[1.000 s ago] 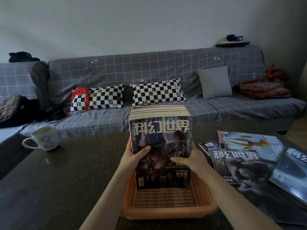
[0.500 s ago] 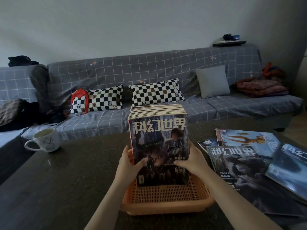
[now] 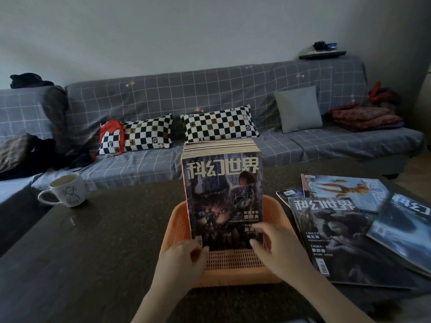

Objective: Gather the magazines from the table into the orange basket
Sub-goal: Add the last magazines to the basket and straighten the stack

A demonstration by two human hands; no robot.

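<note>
Magazines in a stack (image 3: 222,194) stand upright in the orange basket (image 3: 275,207), between my hands. I see my left hand (image 3: 180,258) pinching the stack's bottom corner and my right hand (image 3: 277,243) gripping its other side. More magazines (image 3: 331,234) lie on the surface (image 3: 81,252) just right of my right hand.

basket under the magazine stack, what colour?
Orange, perforated plastic basket; the head view, the only one, shows it.

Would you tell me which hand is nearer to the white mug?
Left. The left hand sits at the stack's lower-left corner, on the white mug's side; the right hand lies farther right.
</note>
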